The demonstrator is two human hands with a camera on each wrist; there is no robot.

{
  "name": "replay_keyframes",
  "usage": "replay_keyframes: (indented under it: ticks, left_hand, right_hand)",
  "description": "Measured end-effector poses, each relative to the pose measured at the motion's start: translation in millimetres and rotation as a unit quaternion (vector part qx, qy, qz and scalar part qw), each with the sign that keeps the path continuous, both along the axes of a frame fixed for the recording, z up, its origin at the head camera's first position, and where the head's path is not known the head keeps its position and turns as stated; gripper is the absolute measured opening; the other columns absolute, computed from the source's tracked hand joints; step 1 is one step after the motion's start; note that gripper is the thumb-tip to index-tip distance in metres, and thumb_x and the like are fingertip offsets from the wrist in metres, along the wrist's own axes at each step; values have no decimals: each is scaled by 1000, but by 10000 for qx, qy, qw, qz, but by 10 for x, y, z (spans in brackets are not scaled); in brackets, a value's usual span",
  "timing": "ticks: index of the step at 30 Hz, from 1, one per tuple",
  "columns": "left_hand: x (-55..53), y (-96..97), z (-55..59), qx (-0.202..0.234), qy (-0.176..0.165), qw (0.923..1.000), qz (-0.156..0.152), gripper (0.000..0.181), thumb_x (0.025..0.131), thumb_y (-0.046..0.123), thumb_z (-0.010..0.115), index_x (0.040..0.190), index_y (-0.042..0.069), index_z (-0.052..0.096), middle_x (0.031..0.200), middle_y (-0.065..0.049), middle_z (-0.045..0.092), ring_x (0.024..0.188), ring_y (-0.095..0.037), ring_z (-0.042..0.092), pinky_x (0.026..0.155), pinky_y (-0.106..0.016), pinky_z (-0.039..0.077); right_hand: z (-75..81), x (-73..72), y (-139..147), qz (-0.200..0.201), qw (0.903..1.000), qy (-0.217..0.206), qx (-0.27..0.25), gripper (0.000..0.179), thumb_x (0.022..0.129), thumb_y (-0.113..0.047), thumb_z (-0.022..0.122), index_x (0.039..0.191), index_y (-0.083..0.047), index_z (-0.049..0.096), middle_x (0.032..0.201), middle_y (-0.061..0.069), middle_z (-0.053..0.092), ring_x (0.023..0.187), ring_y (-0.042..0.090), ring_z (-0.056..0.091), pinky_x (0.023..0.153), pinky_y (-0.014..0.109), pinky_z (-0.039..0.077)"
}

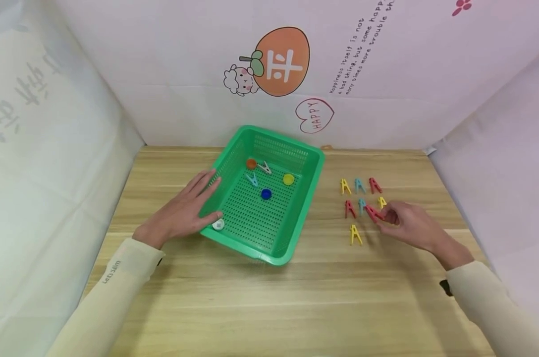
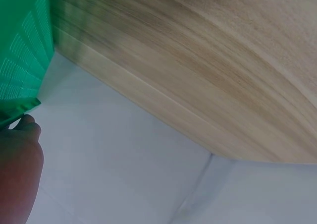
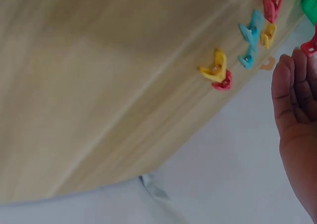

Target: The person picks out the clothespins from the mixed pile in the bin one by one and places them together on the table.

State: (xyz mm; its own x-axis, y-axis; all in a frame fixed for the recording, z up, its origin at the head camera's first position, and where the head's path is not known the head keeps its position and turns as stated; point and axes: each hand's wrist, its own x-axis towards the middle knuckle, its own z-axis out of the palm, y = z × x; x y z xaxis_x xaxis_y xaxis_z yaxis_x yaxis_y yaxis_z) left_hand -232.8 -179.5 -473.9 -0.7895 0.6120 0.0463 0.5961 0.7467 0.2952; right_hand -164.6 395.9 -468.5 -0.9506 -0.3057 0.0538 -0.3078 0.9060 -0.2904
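My right hand [image 1: 407, 223] pinches a red clothespin [image 1: 374, 213] between thumb and fingertips, close over the other clothespins. In the right wrist view that red clothespin [image 3: 310, 46] is cut off at the frame's edge. Around it on the table lie a blue clothespin [image 1: 361, 206], a red one [image 1: 350, 209] and several more in yellow, red and blue. My left hand [image 1: 185, 208] rests on the left rim of a green basket [image 1: 292, 243], fingers extended and spread. Its thumb lies by a white round cap [image 1: 218, 224] inside the basket.
Inside the basket lie a blue cap [image 1: 266, 194], a yellow cap [image 1: 288, 179], an orange cap [image 1: 251, 163], a light blue clothespin [image 1: 252, 179] and a whitish clothespin [image 1: 265, 167]. Cloth-covered walls [image 1: 185, 114] enclose the wooden table [image 1: 234, 307] at the back and sides.
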Motion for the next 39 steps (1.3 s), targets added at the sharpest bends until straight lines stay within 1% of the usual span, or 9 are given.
replay_keyframes:
  ticks: [3, 8, 12, 16, 20, 25, 30, 35, 39]
  left_hand:
    - [-4, -6, -15, -1, -17, 10000, 12, 88, 98, 63, 46, 162, 18, 7, 169, -1, -6, 156, -28, -4, 121, -55, 22]
    - [-11, -13, -26, 45, -9, 10000, 27, 88, 98, 63, 46, 162, 18, 6, 169, 0, -6, 156, -24, -7, 121, -55, 22]
    - [-19, -15, -25, 92, 23, 10000, 20, 88, 98, 61, 47, 162, 17, 7, 170, -1, -6, 156, -26, -6, 121, -55, 22]
    - [-24, -15, -22, 100, 24, 9999, 8, 88, 98, 61, 47, 162, 17, 7, 170, -2, -5, 156, -29, -3, 120, -56, 22]
    - [-19, -11, -10, 90, 7, 10000, -7, 88, 98, 61, 48, 162, 16, 8, 170, -2, -5, 156, -29, -2, 120, -55, 23]
    - [-20, -6, -11, 67, 0, 10000, -30, 88, 98, 60, 49, 162, 16, 9, 170, -2, -5, 156, -29, -3, 120, -55, 23]
    - [-19, 1, -19, 41, -2, 10000, -54, 88, 98, 60, 49, 162, 15, 9, 170, -2, -5, 155, -30, -2, 120, -56, 24]
    - [-19, -8, -33, 18, -13, 10000, -54, 88, 98, 61, 48, 162, 16, 8, 170, -2, -5, 156, -29, -3, 120, -56, 23]
    - [-21, -9, -32, 9, 6, 10000, -60, 88, 98, 62, 47, 162, 16, 7, 169, -1, -6, 156, -29, -3, 120, -55, 23]
  right_hand:
    - [-121, 67, 4, -349, 9993, -117, -96, 27, 85, -32, 78, 95, -8, 68, 83, -2, 67, 75, 12, 61, 64, 27, 53]
    - [-284, 140, -12, -714, 9970, -51, -288, 30, 84, -33, 79, 92, -6, 67, 81, 2, 67, 73, 13, 61, 62, 27, 51]
    - [-347, 193, -40, -1037, 9932, -293, -452, 33, 86, -33, 78, 94, -3, 66, 83, 6, 68, 72, 15, 60, 62, 28, 51]
    - [-397, 238, -68, -1350, 9880, -600, -452, 37, 87, -34, 76, 97, 0, 66, 84, 9, 69, 73, 17, 62, 63, 31, 51]
    - [-458, 266, -87, -1557, 9838, -791, -403, 40, 88, -36, 75, 98, 1, 66, 85, 10, 70, 75, 19, 63, 66, 34, 52]
    - [-513, 305, -100, -1680, 9819, -827, -297, 42, 88, -41, 74, 97, 0, 66, 85, 9, 69, 74, 20, 63, 66, 37, 52]
    - [-548, 365, -123, -1727, 9808, -874, -221, 45, 88, -46, 72, 95, -2, 66, 82, 7, 67, 71, 19, 60, 63, 33, 50]
    - [-537, 371, -137, -1721, 9809, -889, -181, 49, 88, -50, 72, 95, -2, 66, 83, 8, 67, 72, 20, 60, 63, 34, 50]
    - [-469, 368, -126, -1714, 9813, -842, -245, 51, 88, -53, 71, 95, -3, 67, 85, 8, 69, 74, 20, 62, 64, 34, 51]
